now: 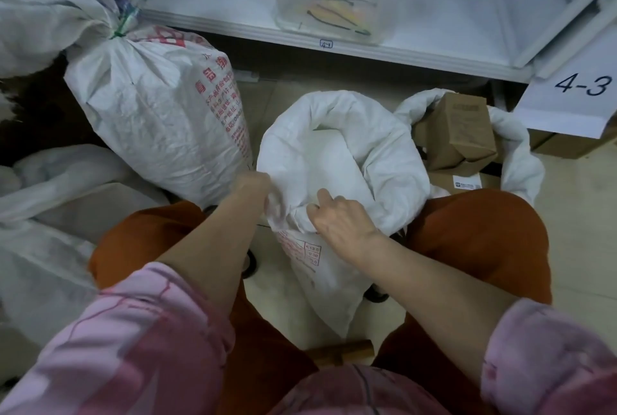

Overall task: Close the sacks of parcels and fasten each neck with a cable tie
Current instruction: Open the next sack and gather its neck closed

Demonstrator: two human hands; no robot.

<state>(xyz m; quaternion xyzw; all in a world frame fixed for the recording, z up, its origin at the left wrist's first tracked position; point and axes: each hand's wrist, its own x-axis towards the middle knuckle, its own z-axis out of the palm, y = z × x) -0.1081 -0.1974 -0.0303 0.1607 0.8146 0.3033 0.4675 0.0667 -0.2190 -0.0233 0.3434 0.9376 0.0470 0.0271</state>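
So both hands bunching open woven sack (344, 154) rim: left hand (255, 186) fingers gripping fabric, right hand (337, 217) pinching fold

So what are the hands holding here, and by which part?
Both grip the open sack at its near rim: left hand bunches the left edge, right hand pinches the fold beside it. No cable tie in either.

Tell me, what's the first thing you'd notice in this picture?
Right in the middle, the left hand and right hand bunch up the rim of a big open white sack. To its left stands a sack with red writing, its neck already closed with a green tie.
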